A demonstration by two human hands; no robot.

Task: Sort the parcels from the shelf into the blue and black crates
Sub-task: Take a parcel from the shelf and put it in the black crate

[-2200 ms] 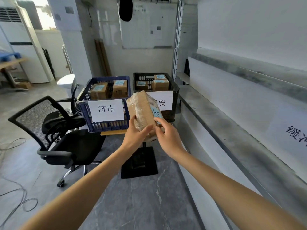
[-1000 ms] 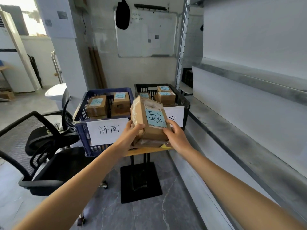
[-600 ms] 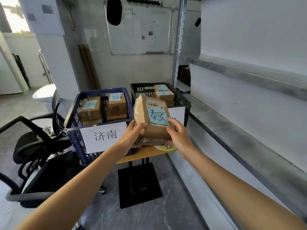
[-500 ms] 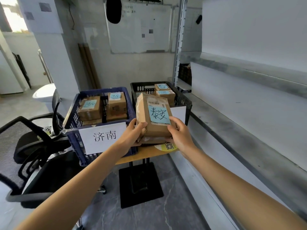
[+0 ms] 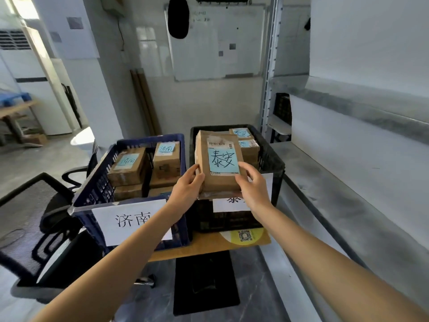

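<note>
I hold a brown cardboard parcel (image 5: 219, 163) with a light-blue handwritten label between both hands, upright, over the front of the black crate (image 5: 271, 159). My left hand (image 5: 186, 188) grips its lower left edge, my right hand (image 5: 251, 185) its lower right corner. The black crate holds other labelled parcels (image 5: 246, 141) at its back. To its left stands the blue crate (image 5: 92, 191) with several brown parcels (image 5: 166, 159). Each crate has a white paper sign on its front; my arms partly hide both signs.
Both crates sit on a small wooden table (image 5: 209, 245) on a black pedestal base. A black mesh office chair (image 5: 34, 228) stands at the left. The grey metal shelf (image 5: 348, 205) runs along the right. A whiteboard (image 5: 216, 40) hangs on the far wall.
I have walked closer to the crates. The parcel has turned label-up and moved forward from in front of the signs to above the black crate's front edge.
</note>
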